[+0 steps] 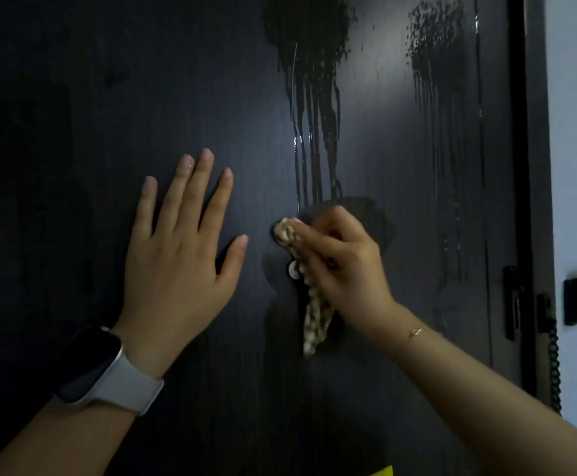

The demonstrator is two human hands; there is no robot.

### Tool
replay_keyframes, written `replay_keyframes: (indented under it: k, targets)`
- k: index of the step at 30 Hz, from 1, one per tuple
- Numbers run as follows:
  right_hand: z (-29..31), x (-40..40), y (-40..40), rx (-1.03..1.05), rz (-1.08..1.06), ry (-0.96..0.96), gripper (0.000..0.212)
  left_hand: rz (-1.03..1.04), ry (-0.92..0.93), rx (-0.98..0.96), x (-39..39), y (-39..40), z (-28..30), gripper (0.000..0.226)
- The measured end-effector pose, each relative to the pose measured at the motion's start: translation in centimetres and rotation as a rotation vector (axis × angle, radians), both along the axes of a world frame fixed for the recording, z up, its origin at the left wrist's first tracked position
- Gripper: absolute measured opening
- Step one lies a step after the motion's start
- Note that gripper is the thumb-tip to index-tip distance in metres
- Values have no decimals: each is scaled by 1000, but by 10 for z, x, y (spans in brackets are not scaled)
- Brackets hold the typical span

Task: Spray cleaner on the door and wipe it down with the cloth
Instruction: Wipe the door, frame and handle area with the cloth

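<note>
Head view shows, nearest, a watch [103, 367] on the left wrist and a thin bracelet [415, 332] on the right. Ahead, the left hand [180, 255] lies flat on the dark door [74, 132], fingers straight and spread. Just beside it, the right hand [345, 266] grips a bunched patterned cloth [309, 304], pressing it to the door. Above, wet cleaner streaks [314, 108] run down toward the cloth.

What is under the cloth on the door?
The cloth, held in the right hand, lies against the dark door. A small round pale fitting shows beside it; anything beneath is covered.
</note>
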State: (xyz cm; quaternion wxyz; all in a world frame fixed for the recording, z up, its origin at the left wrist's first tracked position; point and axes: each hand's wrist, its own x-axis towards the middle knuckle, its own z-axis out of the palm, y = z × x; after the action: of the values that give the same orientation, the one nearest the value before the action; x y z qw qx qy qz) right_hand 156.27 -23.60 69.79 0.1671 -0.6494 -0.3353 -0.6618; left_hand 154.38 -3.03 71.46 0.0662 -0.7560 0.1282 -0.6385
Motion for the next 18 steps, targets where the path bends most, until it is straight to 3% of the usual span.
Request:
replay_keyframes:
  k: [6,8,11,13,18]
  targets:
    - [42,7,-33,516,3,18,18,9,-2,-7,2,-1,-1,71]
    - [37,6,-1,400,-5,7,27,8,7,-13,1,-2,-1,71]
    - [21,-1,29,-13,-7,-10,28,12,17,-11,-1,-1,0,72]
    - [28,-1,14,-89,-40,-43,26,6,20,-5,-1,0,0,71]
    - [74,7,-28,448,-38,-23,14,-5,17,-7,1,0,0,71]
